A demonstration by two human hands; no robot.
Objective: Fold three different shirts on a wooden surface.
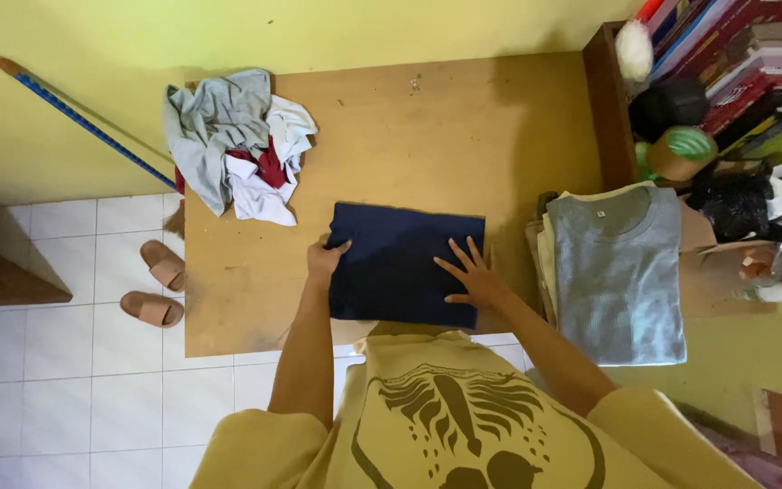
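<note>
— What's in front of the person right now?

— A folded navy garment (406,263) lies near the middle of the wooden desk (427,127), towards its near edge. Both hands are on it. The left hand (325,259) sits at the garment's left edge; its grip looks curled over that edge, though I can't tell whether cloth is pinched between the fingers or only pressed. The right hand (470,270) lies flat on the right part, fingers spread apart, clamped on nothing.

— Can you tell what kind of garment it is?

— No. It's folded into a rectangle, and no collar or sleeve shows. Its near edge is partly hidden behind the person's yellow shirt (445,426).

— What else is on the desk?

— A loose heap of clothes (237,145) at the far left corner, grey, white and something dark red tangled together; I can't count the pieces. It hangs a little over the edge.

— And to the right?

— A stack of folded clothes (622,272), a grey top uppermost, cream layers showing under it. What carries the stack is hard to make out. Beyond it a shelf (608,100) holds books and clutter, cut off by the frame.

— On the floor?

— A pair of tan slippers (157,285) on white tiles, left of the desk, and a blue-striped stick (83,122) leaning along the yellow wall.
</note>
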